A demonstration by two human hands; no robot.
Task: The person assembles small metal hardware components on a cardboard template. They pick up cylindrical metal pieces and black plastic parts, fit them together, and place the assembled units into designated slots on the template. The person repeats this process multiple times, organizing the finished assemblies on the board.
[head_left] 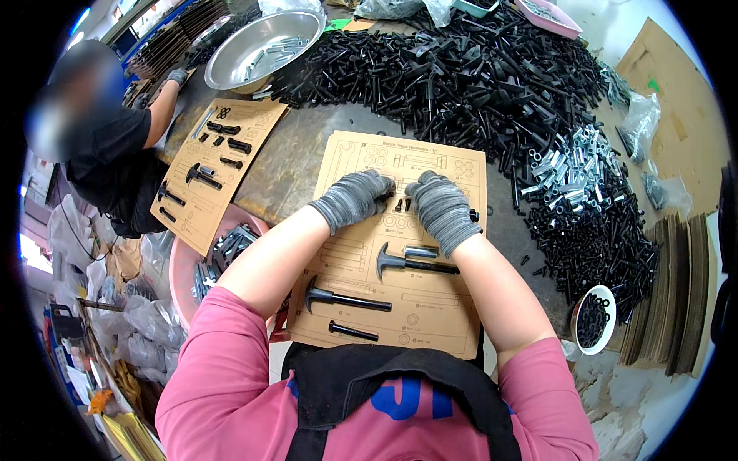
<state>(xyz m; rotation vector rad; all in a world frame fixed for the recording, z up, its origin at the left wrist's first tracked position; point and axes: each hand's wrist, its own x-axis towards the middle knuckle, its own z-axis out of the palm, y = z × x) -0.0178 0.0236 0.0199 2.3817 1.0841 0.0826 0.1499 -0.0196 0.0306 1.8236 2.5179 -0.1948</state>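
Note:
My left hand (355,201), in a grey knit glove, is over the upper part of a printed cardboard sheet (350,246). Its fingers are curled in, and what they hold, if anything, is hidden. Opposite it, my right hand (446,209), gloved alike, is closed with its fingertips hidden too. Small black screws (403,205) stand out on the card between the hands. Lower down lie two black T-shaped clamp parts, one hooked piece (415,263) under a silver sleeve (421,251) and another (346,300). A black bolt (354,331) lies near the bottom edge.
A big heap of black bolts (430,77) covers the table's far side. Silver sleeves (573,169) and a bowl of black rings (593,319) are on the right. To the left are a second filled card (219,154), a steel basin (261,50), a pink tub (181,265) and a co-worker (108,146).

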